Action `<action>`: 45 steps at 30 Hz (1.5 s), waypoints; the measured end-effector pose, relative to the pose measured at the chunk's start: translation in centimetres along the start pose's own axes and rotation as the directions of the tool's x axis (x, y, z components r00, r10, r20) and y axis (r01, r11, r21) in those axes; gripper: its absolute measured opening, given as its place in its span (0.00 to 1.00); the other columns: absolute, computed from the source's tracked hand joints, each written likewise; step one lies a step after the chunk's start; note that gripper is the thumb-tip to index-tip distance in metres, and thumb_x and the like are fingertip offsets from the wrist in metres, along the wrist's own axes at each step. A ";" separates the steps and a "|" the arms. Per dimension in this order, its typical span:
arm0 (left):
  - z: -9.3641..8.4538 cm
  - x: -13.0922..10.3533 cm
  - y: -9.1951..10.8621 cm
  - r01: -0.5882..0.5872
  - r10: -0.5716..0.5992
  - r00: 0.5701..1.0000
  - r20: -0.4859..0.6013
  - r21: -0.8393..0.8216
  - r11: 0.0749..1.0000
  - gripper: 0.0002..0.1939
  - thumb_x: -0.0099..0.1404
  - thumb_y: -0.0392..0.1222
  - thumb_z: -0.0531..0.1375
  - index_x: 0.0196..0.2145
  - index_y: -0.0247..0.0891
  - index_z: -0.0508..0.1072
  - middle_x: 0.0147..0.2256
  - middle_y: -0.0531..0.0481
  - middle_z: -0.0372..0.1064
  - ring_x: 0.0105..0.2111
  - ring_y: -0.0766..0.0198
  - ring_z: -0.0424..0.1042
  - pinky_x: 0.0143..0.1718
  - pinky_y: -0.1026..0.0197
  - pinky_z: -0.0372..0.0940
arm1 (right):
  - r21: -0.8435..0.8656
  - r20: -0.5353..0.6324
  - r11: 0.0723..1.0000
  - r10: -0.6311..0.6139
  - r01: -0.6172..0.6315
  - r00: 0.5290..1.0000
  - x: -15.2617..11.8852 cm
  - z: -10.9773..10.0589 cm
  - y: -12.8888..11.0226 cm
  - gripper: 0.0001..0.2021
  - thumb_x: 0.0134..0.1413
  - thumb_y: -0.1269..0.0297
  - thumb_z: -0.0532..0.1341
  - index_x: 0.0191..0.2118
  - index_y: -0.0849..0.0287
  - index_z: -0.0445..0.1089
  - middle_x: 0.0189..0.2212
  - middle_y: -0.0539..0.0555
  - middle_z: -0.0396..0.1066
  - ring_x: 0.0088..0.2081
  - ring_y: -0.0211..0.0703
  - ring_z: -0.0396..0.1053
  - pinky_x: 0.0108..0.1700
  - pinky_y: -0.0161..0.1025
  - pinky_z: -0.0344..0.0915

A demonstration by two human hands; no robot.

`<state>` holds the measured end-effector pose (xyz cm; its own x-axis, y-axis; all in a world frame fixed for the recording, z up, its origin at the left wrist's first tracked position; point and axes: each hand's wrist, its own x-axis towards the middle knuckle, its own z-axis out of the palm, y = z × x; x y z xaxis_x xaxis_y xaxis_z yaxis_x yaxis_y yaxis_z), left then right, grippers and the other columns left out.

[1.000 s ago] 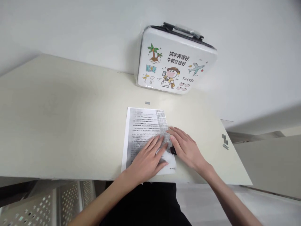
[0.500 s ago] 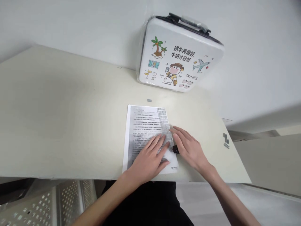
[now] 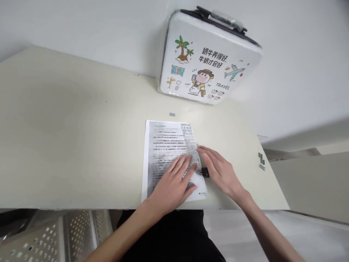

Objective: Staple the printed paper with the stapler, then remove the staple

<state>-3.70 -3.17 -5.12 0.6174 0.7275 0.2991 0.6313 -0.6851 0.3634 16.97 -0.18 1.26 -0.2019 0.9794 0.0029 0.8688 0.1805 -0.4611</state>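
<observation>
My left hand (image 3: 174, 183) lies flat on a printed sheet of paper (image 3: 166, 145), fingers spread over its lower right part. Whether there is more than one sheet I cannot tell. At the paper's right edge, the black end of a small stapler (image 3: 205, 172) pokes out from under my right hand (image 3: 222, 173). That hand is closed over the stapler, with the fingertips pointing left to the paper's edge. Most of the stapler's body is hidden beneath the palm and thumb. The stapler's tip meets the paper's edge.
A white cartoon-printed case (image 3: 209, 58) with a black handle stands at the back against the wall. A grey strip of staples (image 3: 172, 114) lies just above the paper. Several more grey staple strips (image 3: 261, 160) lie near the right edge of the cream table (image 3: 68, 145).
The stapler's black end shows slightly more beside my right hand. Both hands stay nearly where they were, and the whole view has shifted a little.
</observation>
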 end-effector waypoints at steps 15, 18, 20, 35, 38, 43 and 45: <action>0.5 -0.1 -0.1 0.001 -0.001 1.000 0.004 0.024 1.000 0.32 0.80 0.54 0.54 0.72 0.31 0.57 0.75 0.34 0.46 0.76 0.46 0.40 0.76 0.42 0.43 | -0.122 -0.034 0.991 -0.057 0.052 0.998 0.2 0.9 0.1 0.24 0.77 0.54 0.43 0.63 0.48 0.72 0.64 0.54 0.71 0.67 0.54 0.67 0.65 0.57 0.68; 0.5 0.0 -0.1 -0.001 0.001 1.000 -0.004 0.022 1.000 0.32 0.80 0.54 0.53 0.72 0.30 0.57 0.75 0.34 0.47 0.76 0.46 0.41 0.76 0.42 0.42 | -0.147 -0.026 0.988 -0.048 0.044 0.998 0.2 1.0 0.0 0.24 0.77 0.54 0.43 0.63 0.49 0.71 0.65 0.54 0.70 0.68 0.54 0.66 0.64 0.57 0.69; 0.5 -0.1 -0.2 -0.001 0.001 1.000 -0.010 0.016 1.000 0.32 0.80 0.54 0.53 0.72 0.30 0.57 0.75 0.33 0.48 0.76 0.46 0.41 0.76 0.42 0.43 | -0.165 -0.027 0.985 -0.051 0.046 0.998 0.2 1.1 -0.1 0.24 0.78 0.55 0.42 0.64 0.49 0.71 0.65 0.54 0.70 0.68 0.55 0.66 0.63 0.58 0.70; 0.7 0.1 -0.5 0.012 -0.012 1.000 -0.022 0.021 1.000 0.34 0.81 0.55 0.50 0.72 0.25 0.56 0.73 0.33 0.52 0.75 0.45 0.45 0.76 0.44 0.45 | -0.460 -0.012 0.883 -0.107 0.089 0.994 0.5 3.0 -0.8 0.24 0.76 0.61 0.47 0.72 0.49 0.62 0.71 0.56 0.63 0.70 0.61 0.61 0.65 0.61 0.65; 0.7 0.1 -0.6 0.004 -0.003 1.000 -0.029 0.031 0.999 0.34 0.81 0.54 0.50 0.72 0.24 0.55 0.73 0.33 0.52 0.75 0.45 0.47 0.76 0.44 0.45 | -0.501 -0.035 0.861 -0.122 0.088 0.992 0.5 3.4 -0.8 0.25 0.76 0.63 0.47 0.72 0.52 0.61 0.72 0.57 0.61 0.71 0.63 0.60 0.65 0.62 0.64; 0.7 -0.1 -0.8 -0.012 0.013 0.999 -0.043 0.021 1.000 0.34 0.80 0.54 0.51 0.71 0.25 0.57 0.73 0.33 0.54 0.75 0.45 0.47 0.76 0.44 0.45 | -0.428 -0.049 0.900 -0.114 0.082 0.992 0.7 3.0 -0.6 0.25 0.77 0.59 0.46 0.72 0.52 0.61 0.71 0.58 0.63 0.70 0.60 0.62 0.64 0.60 0.66; 0.6 -0.1 -0.8 -0.017 0.017 0.999 -0.045 0.019 1.000 0.33 0.80 0.54 0.52 0.71 0.26 0.58 0.73 0.33 0.53 0.75 0.46 0.45 0.76 0.44 0.44 | -0.341 -0.057 0.936 -0.113 0.087 0.992 0.6 2.3 -0.4 0.25 0.78 0.59 0.44 0.72 0.52 0.62 0.70 0.56 0.64 0.69 0.56 0.63 0.65 0.57 0.67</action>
<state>-3.98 -2.75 -5.99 0.6064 0.7164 0.3451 0.6296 -0.6976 0.3419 15.47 0.13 -0.62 -0.2722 0.9564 0.1054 0.9499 0.2846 -0.1292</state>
